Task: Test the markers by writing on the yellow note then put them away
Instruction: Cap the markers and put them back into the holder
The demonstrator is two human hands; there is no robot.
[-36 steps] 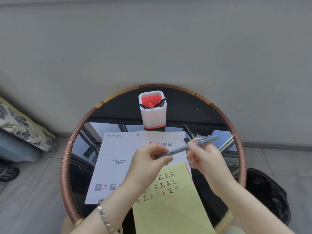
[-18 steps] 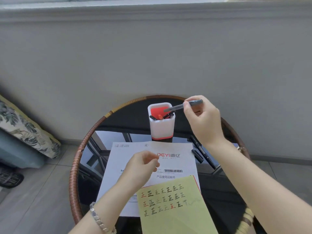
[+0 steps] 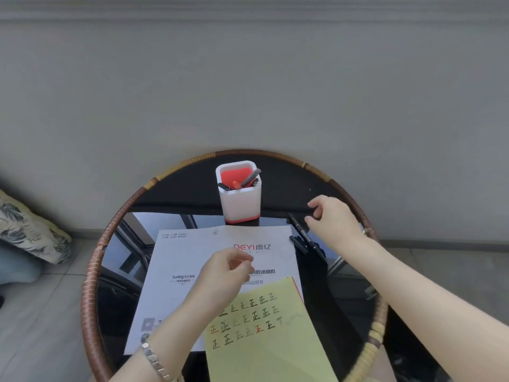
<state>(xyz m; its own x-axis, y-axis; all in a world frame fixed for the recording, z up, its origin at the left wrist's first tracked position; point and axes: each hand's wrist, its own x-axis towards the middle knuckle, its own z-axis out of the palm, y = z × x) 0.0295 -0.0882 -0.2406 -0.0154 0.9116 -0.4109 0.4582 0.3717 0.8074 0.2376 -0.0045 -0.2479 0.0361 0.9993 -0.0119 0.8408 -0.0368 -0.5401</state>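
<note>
A yellow note [image 3: 264,334] with rows of written characters lies at the table's near edge, on top of a white booklet [image 3: 192,260]. A white holder with a red inside [image 3: 239,199] stands at the back and holds several markers, a grey one [image 3: 250,178] leaning on its right rim. Two black markers [image 3: 304,238] lie on the table right of the booklet. My right hand [image 3: 332,219] hovers just above them, fingers curled and slightly apart, holding nothing. Over the booklet my left hand [image 3: 224,274] floats with fingers loosely curled and nothing in it.
The round glass table [image 3: 330,293] has a woven rattan rim [image 3: 91,285] and stands against a grey wall. A patterned cushion [image 3: 24,230] lies on the floor to the left. A metal bracelet [image 3: 154,357] circles my left wrist.
My right hand dropped the grey marker into the holder, then came down to the right, over the black markers. My left hand let go of it earlier and stayed over the booklet.
</note>
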